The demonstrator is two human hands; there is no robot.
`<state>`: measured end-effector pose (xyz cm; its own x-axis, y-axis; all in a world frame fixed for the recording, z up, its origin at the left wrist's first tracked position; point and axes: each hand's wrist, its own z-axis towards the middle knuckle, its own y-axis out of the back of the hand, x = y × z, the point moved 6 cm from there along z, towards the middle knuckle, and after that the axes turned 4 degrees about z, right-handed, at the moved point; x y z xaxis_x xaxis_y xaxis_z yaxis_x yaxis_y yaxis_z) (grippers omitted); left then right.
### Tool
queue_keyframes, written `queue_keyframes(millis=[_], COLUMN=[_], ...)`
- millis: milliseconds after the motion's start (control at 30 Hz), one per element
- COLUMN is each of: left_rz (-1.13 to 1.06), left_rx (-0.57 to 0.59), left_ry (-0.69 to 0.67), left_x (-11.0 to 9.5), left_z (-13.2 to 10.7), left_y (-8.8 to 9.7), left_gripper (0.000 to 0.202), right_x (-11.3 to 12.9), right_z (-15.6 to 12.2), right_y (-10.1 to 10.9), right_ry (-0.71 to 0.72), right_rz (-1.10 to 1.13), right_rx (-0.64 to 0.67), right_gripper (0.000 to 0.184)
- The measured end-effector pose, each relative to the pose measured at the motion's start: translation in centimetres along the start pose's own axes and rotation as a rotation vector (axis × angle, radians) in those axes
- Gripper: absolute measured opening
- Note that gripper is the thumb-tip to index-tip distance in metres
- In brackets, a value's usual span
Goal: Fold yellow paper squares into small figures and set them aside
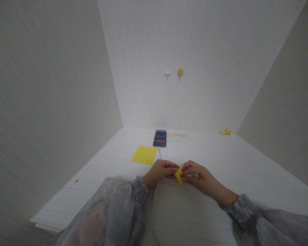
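Note:
Between my two hands is a small folded piece of yellow paper (179, 175), held a little above the white table. My left hand (163, 169) grips its left edge between thumb and fingers; a ring shows on one finger. My right hand (196, 174) pinches the paper from the right side. The fingertips hide part of the folds. A flat square sheet of yellow paper (144, 155) lies on the table beyond my left hand.
A phone (159, 138) lies near the back wall, with a pale cable (153, 212) running toward me. A folded yellow paper plane (225, 132) sits in the far right corner. Two round hooks, one white (167, 72) and one yellow (180, 72), are on the wall. A small orange piece (76, 181) lies left.

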<state>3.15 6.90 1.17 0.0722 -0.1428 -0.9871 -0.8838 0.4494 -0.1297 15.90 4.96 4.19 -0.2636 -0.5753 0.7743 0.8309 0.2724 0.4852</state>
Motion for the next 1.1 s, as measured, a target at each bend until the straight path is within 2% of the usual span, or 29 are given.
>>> queue_keyframes(millis=[133, 233, 400, 900, 1100], left_rz=[-0.032, -0.021, 0.0, -0.028, -0.022], left_rx=[-0.043, -0.059, -0.008, 0.001, 0.02], left_ry=[0.029, 0.041, 0.047, 0.054, 0.051], left_x=[-0.1, -0.3, -0.4, -0.7, -0.8], left_z=[-0.1, -0.2, -0.3, -0.4, -0.5], left_y=[0.2, 0.2, -0.2, -0.4, -0.4], left_gripper=[0.024, 0.02, 0.018, 0.019, 0.023], right_x=[0.5, 1.7, 2.7, 3.1, 4.1], right_z=[-0.1, -0.3, -0.8, -1.1, -1.3], right_y=[0.1, 0.0, -0.4, -0.7, -0.9], right_ry=[0.027, 0.096, 0.163, 0.242, 0.35], right_rz=[-0.074, -0.21, -0.377, -0.503, -0.644], right_rx=[0.019, 0.098, 0.195, 0.197, 0.151], right_gripper=[0.012, 0.019, 0.025, 0.026, 0.021])
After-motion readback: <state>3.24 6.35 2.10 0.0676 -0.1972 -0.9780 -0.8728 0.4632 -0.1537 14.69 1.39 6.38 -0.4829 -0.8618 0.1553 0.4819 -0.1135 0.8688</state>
